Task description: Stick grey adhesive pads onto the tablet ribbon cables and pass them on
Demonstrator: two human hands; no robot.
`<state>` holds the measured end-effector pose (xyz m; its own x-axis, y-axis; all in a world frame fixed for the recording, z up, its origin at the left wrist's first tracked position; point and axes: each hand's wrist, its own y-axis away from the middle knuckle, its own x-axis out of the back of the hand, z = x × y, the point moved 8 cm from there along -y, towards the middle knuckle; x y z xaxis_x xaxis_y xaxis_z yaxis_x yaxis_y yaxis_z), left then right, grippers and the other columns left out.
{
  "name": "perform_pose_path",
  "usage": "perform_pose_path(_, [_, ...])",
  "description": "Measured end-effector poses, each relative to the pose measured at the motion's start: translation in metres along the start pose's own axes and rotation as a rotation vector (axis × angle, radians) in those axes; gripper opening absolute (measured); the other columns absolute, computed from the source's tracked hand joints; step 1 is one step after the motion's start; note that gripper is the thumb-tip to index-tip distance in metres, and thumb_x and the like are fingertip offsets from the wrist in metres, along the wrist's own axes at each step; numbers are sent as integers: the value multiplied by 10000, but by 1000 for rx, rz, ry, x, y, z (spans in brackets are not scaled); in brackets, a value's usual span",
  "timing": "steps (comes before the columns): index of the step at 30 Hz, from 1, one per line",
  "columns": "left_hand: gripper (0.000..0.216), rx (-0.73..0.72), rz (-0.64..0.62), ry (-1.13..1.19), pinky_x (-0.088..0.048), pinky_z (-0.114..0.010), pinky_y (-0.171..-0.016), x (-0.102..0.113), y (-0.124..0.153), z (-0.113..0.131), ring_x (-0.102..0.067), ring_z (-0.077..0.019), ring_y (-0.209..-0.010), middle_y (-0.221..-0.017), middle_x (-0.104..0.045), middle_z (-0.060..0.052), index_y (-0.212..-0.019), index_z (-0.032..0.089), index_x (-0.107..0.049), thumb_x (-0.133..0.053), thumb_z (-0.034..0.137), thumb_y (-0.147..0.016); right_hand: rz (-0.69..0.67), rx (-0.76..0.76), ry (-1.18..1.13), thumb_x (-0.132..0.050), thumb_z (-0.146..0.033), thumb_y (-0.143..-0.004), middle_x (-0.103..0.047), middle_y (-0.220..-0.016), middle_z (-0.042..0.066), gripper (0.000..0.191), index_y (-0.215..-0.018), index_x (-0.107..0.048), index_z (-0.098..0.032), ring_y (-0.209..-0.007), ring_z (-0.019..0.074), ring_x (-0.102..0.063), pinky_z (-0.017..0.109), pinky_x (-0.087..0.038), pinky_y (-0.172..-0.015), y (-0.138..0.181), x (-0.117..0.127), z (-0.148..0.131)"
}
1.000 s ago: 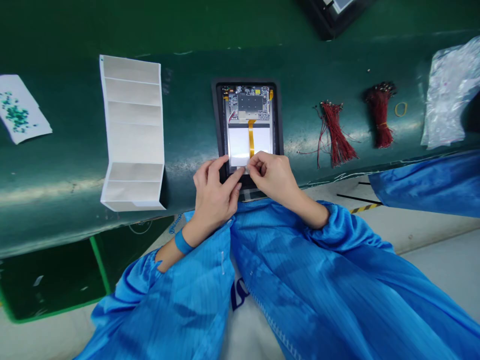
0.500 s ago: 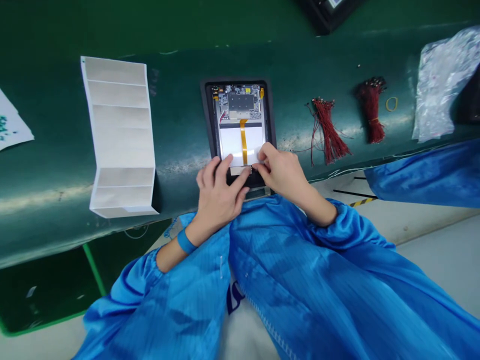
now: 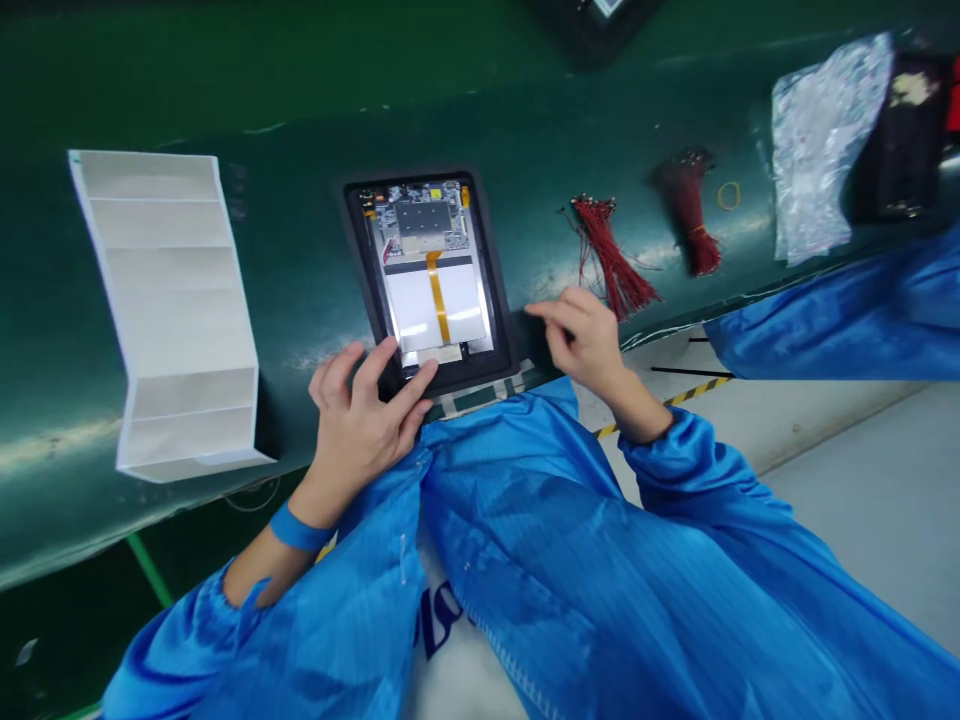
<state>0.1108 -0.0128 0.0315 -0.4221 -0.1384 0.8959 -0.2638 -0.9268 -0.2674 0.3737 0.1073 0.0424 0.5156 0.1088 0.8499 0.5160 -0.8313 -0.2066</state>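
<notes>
An opened tablet lies in a black frame on the bench, showing its circuit board and an orange ribbon cable running down over the pale battery. My left hand rests at its lower left corner, fingers spread, the thumb and fingertips touching the lower edge. To the right of the frame, my right hand hovers apart from it. Its index finger stretches out and the others are curled, with nothing visible held. Beyond that hand lies a bundle of red wires.
A white folded card tray stands on the left of the green bench. A second red wire bundle, a rubber band, clear plastic bags and a black device lie to the right.
My right hand has left the tablet's lower edge and moved right, its pinch opening. My left hand stays at the lower left. The whole view has shifted right.
</notes>
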Motion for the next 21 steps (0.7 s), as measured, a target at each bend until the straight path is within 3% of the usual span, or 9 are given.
perform_pose_path(3, [527,-23,-22,27,-316,-702,-1229,-5,-13,9,-399,-472,-1508,-1640,-489,-131,-1475,410,-704,-774,386,-953,-33,-127,103,-546,-229,-1001,-634,-1069,124,207,-1123,-708,-188,-1053,308,-564,471,-483,-945,-9,13,33])
perform_pose_path(7, [408,-77,-50,84,-360,-678,-1212,-7,-34,29,-411,-441,-1496,-1621,-511,-102,-1390,375,-733,-721,358,-983,-235,-64,188,-495,-162,-1008,-609,-1057,140,147,-962,-631,-193,-1042,322,-516,461,-435,-915,-18,4,40])
perform_pose_path(10, [300,-40,35,170,-435,-621,-1159,2,-50,38,-491,-395,-1411,-1483,-602,-135,-1289,294,-755,-651,288,-1007,-279,56,212,-430,-143,-1048,-607,-1065,139,210,-975,-620,-192,-1023,308,-498,430,-392,-888,-22,1,22])
perform_pose_path(14, [238,73,108,238,-483,-572,-1104,11,-63,37,-574,-341,-1273,-1307,-681,-139,-1195,253,-764,-606,262,-1017,-303,267,80,-422,-165,-1095,-616,-1128,122,217,-1048,-631,-195,-1045,283,-491,401,-357,-893,-24,-6,-25])
perform_pose_path(17, [218,117,115,202,-480,-572,-1112,15,-61,31,-567,-338,-1282,-1307,-685,-133,-1147,252,-772,-600,266,-1014,-361,409,84,-423,-180,-1118,-646,-1075,109,232,-1059,-647,-189,-1002,272,-483,398,-324,-866,-21,-22,-55])
perform_pose_path(21, [214,120,113,185,-474,-579,-1115,13,-48,26,-553,-346,-1289,-1313,-687,-147,-1137,242,-777,-606,250,-1009,-349,497,228,-385,-164,-1136,-677,-1030,110,299,-1049,-670,-181,-977,273,-482,404,-284,-838,-22,-38,-71])
